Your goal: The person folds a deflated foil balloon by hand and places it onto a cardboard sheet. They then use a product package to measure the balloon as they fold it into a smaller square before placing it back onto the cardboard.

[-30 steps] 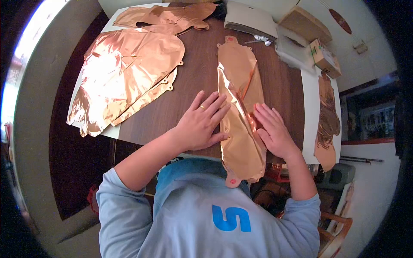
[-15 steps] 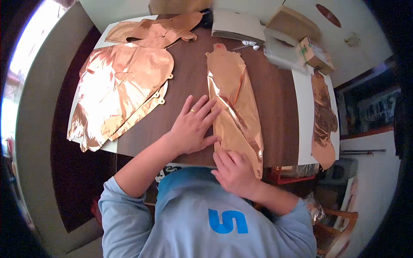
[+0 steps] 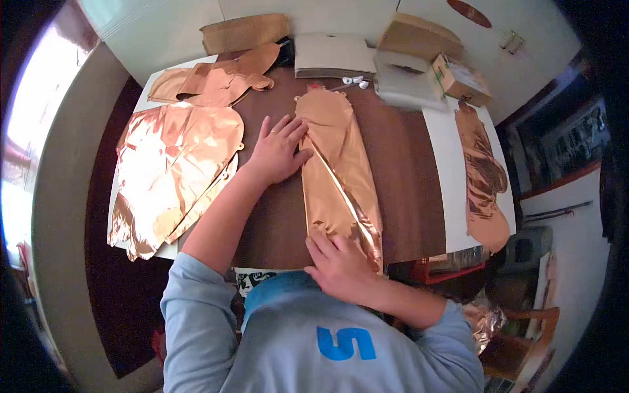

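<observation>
large foil pieces: copper-coloured, shiny, overlapping [image 3: 173, 170], at left on the surface [image 3: 409, 190], part over a white area
folded foil piece: behind them [image 3: 226, 82], creased, copper-coloured
cardboard piece: brown, far back, against the wall [image 3: 246, 34]
left hand: palm down [image 3: 278, 154], ring on one finger; fingers extended and somewhat spread, fingertips on left edge of long foil piece, not clenched
long foil piece: copper-coloured, flat, lengthwise in front of person [image 3: 333, 147], mid-surface between the two side foil groups; shiny diagonal crease, small tabs at far end, reddish mark there
grey-white stack: flat [image 3: 334, 56], beyond far end of long foil piece
right hand: over near end of long foil piece [image 3: 341, 268]; fingers bent, touching foil; pinching or just pressing, cannot tell
small white items: just in front of grey-white stack [image 3: 356, 82]
clear plastic: back right [image 3: 409, 82], brown packet behind it [image 3: 419, 36]
small box: tan, green strip [image 3: 462, 82], beside plastic
narrow foil piece: far right [image 3: 481, 177], wrinkled, on white area
chair: wooden, lower right [image 3: 531, 347], partly hidden
</observation>
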The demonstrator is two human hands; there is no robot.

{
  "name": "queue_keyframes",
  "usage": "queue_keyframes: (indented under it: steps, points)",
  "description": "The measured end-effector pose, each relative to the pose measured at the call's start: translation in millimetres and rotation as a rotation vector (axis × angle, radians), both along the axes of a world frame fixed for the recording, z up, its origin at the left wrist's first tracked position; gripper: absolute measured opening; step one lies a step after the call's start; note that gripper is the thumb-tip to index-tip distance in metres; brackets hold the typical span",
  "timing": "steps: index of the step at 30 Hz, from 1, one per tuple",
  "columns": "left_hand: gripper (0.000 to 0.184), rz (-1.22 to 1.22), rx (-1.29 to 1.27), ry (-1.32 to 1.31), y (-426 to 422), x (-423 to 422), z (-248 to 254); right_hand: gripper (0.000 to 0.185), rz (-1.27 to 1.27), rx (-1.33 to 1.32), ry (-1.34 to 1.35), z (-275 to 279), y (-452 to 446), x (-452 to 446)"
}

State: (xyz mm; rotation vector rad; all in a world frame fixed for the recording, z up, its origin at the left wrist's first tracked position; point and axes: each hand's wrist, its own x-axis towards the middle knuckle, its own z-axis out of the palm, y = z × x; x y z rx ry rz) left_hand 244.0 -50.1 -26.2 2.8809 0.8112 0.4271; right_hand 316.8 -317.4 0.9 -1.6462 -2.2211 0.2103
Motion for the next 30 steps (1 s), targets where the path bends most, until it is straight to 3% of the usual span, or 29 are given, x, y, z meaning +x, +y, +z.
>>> queue_keyframes:
  steps: [5, 9, 12, 18, 21, 22, 25, 27, 30]
  points:
    - [0.067, 0.025, 0.091, -0.117, -37, 9, 13, 0.048, -0.106, -0.001, 0.284, 12, 9, 15]
    - [0.074, -0.056, 0.023, -0.073, -89, 0, 16, 0.065, -0.183, 0.087, -0.011, 28, 19, 59]
    - [0.081, -0.068, -0.036, -0.064, -99, -5, -6, 0.074, -0.268, -0.105, -0.097, -4, 14, 74]
    - [0.086, -0.069, 0.023, -0.043, -94, -4, 0, 0.078, -0.273, -0.115, -0.075, -13, 9, 69]
    - [0.085, -0.064, 0.015, -0.028, -100, -10, -2, 0.076, -0.201, -0.26, 0.057, -1, 16, 82]
    - [0.085, -0.067, 0.026, -0.029, -100, -10, -2, 0.064, -0.205, -0.207, 0.068, 3, 26, 94]
    - [0.084, -0.066, 0.007, -0.029, -100, -9, 0, 0.052, -0.121, -0.148, 0.543, 37, 82, 151]
    - [0.085, -0.067, 0.004, -0.035, -100, -10, 0, 0.044, -0.223, 0.022, 0.44, 48, 138, 180]
    - [0.077, -0.072, -0.019, -0.044, -99, -10, 2, 0.046, -0.412, 0.117, 0.206, 36, 226, 226]
